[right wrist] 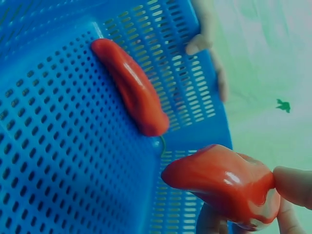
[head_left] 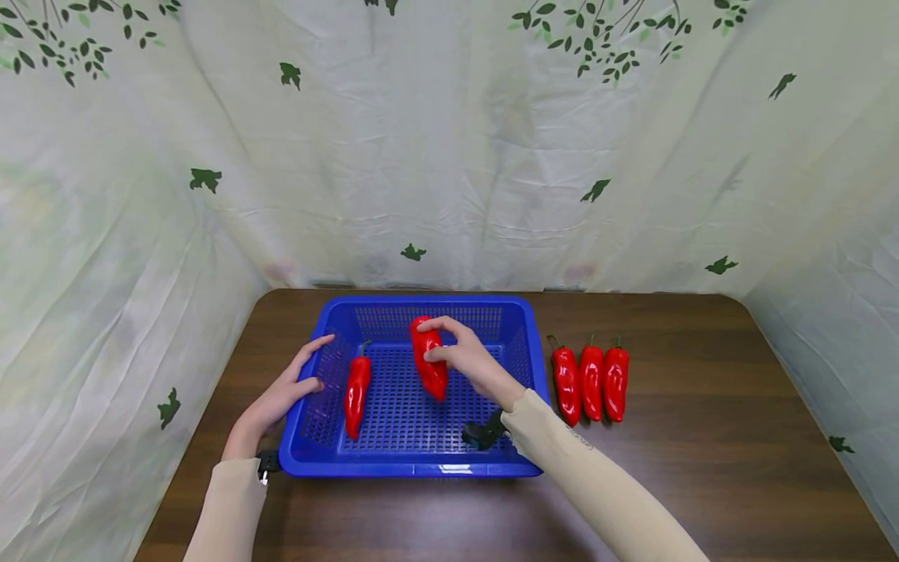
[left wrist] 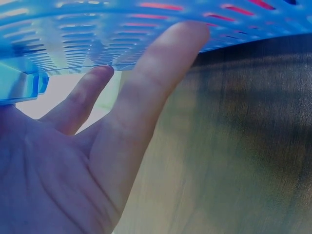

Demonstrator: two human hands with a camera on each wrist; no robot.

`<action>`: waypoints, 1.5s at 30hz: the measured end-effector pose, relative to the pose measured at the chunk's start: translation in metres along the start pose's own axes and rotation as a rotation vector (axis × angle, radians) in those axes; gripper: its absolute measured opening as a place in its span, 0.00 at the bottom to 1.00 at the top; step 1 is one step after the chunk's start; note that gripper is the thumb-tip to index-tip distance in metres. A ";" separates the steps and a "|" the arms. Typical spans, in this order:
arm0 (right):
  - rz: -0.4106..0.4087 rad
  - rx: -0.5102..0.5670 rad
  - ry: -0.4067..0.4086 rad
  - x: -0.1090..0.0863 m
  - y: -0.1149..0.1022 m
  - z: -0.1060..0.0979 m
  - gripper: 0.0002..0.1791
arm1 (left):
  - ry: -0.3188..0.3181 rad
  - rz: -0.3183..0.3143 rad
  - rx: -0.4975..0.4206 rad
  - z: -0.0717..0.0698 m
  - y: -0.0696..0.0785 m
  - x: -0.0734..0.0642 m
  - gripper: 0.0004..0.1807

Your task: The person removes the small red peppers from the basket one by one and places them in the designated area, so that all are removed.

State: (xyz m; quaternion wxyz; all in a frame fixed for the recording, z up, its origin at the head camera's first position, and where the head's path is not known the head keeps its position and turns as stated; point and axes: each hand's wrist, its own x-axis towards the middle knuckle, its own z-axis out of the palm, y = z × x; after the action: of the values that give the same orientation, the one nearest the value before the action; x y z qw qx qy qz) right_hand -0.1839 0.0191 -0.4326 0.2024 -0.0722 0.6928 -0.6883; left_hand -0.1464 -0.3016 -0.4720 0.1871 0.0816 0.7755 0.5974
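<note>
My right hand (head_left: 472,361) pinches a red chili pepper (head_left: 430,367) over the inside of the blue plastic basket (head_left: 410,469). In the right wrist view, thumb and fingers hold this pepper (right wrist: 219,183) at its broad end, its narrower end jutting free. A second red pepper (head_left: 357,396) lies along the basket's left side, green stem toward the back. My left hand (head_left: 281,394) grips the basket's left rim, with two digits reaching over it. From the left wrist, other fingers (left wrist: 146,92) lie along the slotted outer wall (left wrist: 92,41).
To the right of the basket, three red peppers (head_left: 591,382) lie side by side on the brown wooden table (head_left: 691,437), stems pointing back. A pale curtain (head_left: 449,156) with leaf and bird prints hangs behind and at both sides of the table.
</note>
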 end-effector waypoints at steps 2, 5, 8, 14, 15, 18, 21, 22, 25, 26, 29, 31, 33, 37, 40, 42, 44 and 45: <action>-0.007 -0.005 0.003 -0.003 -0.002 -0.004 0.22 | -0.004 0.000 -0.013 0.000 0.000 0.000 0.38; -0.017 -0.007 0.009 -0.006 -0.005 -0.011 0.23 | -0.009 -0.001 -0.032 0.000 -0.001 0.001 0.38; -0.019 -0.014 0.014 -0.010 -0.007 -0.019 0.22 | -0.013 -0.002 -0.044 0.000 -0.001 0.001 0.38; -0.012 -0.042 0.031 -0.017 -0.010 -0.034 0.22 | -0.010 0.001 -0.038 0.000 -0.002 0.001 0.38; -0.015 -0.043 0.033 -0.018 -0.010 -0.036 0.22 | -0.008 -0.001 -0.039 0.000 -0.002 0.000 0.38; -0.025 -0.038 0.040 -0.021 -0.010 -0.040 0.22 | -0.005 -0.007 -0.042 0.000 -0.003 0.000 0.38; -0.028 -0.029 0.048 -0.023 -0.009 -0.044 0.22 | -0.004 -0.009 -0.048 0.001 -0.003 0.000 0.38; -0.028 -0.031 0.049 -0.024 -0.008 -0.045 0.22 | -0.004 -0.009 -0.049 0.001 -0.003 0.000 0.38; -0.020 -0.039 0.057 -0.026 -0.007 -0.050 0.22 | -0.004 -0.007 -0.052 0.001 -0.003 0.000 0.38; -0.018 -0.039 0.060 -0.027 -0.007 -0.052 0.22 | -0.004 -0.008 -0.054 0.001 -0.003 0.000 0.38; -0.016 -0.032 0.068 -0.030 -0.007 -0.058 0.22 | -0.003 -0.009 -0.051 0.001 -0.002 0.000 0.38; -0.024 -0.025 0.071 -0.032 -0.007 -0.063 0.22 | 0.000 -0.011 -0.047 0.002 -0.002 0.000 0.38; -0.037 -0.025 0.073 -0.035 -0.008 -0.068 0.23 | 0.002 -0.011 -0.043 0.002 -0.002 0.000 0.38; -0.042 -0.018 0.087 -0.040 -0.008 -0.079 0.23 | 0.004 -0.012 -0.043 0.002 -0.001 0.000 0.38; -0.037 0.010 0.093 -0.044 -0.008 -0.087 0.23 | 0.004 -0.014 -0.046 0.003 0.000 0.000 0.38; -0.037 0.020 0.093 -0.047 -0.008 -0.092 0.23 | 0.004 -0.016 -0.044 0.003 0.000 0.000 0.38; -0.041 0.025 0.096 -0.050 -0.008 -0.097 0.23 | 0.006 -0.016 -0.037 0.003 0.000 0.000 0.38; -0.042 0.024 0.100 -0.051 -0.008 -0.099 0.23 | 0.008 -0.016 -0.033 0.003 0.000 0.000 0.38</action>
State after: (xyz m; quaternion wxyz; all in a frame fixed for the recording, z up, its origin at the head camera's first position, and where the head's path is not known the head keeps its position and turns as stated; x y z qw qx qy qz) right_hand -0.1767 0.1301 -0.4184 0.1539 -0.0501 0.6921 -0.7034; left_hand -0.1453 -0.2993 -0.4721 0.1902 0.0700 0.7669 0.6089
